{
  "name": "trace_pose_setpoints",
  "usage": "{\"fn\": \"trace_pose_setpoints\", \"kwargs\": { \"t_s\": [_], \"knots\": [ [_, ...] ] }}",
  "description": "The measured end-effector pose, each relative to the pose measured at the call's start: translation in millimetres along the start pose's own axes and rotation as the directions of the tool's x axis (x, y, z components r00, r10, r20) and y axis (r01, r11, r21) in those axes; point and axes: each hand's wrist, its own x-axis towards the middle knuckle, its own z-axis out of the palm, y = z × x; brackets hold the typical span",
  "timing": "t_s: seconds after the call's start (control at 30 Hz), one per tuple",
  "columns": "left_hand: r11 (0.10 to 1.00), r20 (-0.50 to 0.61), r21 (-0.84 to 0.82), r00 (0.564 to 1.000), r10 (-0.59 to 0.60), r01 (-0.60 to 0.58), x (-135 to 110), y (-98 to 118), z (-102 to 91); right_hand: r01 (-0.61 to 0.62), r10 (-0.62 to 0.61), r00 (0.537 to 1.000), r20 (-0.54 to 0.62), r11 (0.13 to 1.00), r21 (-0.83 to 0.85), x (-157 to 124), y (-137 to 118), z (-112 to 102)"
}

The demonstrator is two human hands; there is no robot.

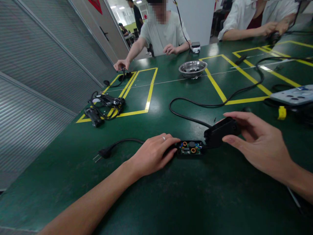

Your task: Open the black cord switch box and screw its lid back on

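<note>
An opened power adapter [191, 153] lies on the green table, its circuit board and copper-wound coils facing up. My left hand [155, 152], with a ring on one finger, grips the adapter's left end between thumb and fingers. Just right of the board, my right hand [262, 147] pinches the black adapter cover [220, 133], which is raised and tilted, hollow side partly visible. A two-pin plug [105, 152] rests to the left, its cord running under my left hand. Behind the cover, a black cable [181, 116] loops away across the table.
A metal bowl [193, 74] with small dark parts stands farther back. Bundled black cables [107, 101] lie at left inside yellow tape lines [151, 91]. At right are a pale flat object [294, 94] and a yellow piece [282, 113]. Two people sit across, handling dark items.
</note>
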Motion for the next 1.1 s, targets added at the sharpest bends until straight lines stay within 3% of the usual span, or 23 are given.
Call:
{"fn": "trace_pose_setpoints", "kwargs": {
  "t_s": [0.23, 0.57, 0.8, 1.1],
  "knots": [
    [1.0, 0.019, -0.007, 1.0, 0.01, -0.01, 0.0, -1.0, -1.9, 0.269, -0.228, 0.952, 0.204, 0.943, -0.197, -4.4, 0.5, -0.2],
    [1.0, 0.053, -0.008, 0.999, 0.01, -0.01, 0.5, -4.9, -6.2, 0.326, -0.236, 0.912, 0.335, 0.914, -0.241, -5.8, -4.5, 3.7],
    [1.0, 0.063, -0.011, 0.998, 0.008, -0.007, 0.1, -5.4, -5.4, 0.34, -0.261, 0.915, 0.308, 0.91, -0.239, -6.6, -3.9, 1.1],
    [1.0, 0.063, -0.013, 0.998, 0.008, -0.007, 0.0, -6.5, -4.1, 0.351, -0.246, 0.898, 0.364, 0.9, -0.257, -7.2, -7.0, 3.5]
  ]
}}
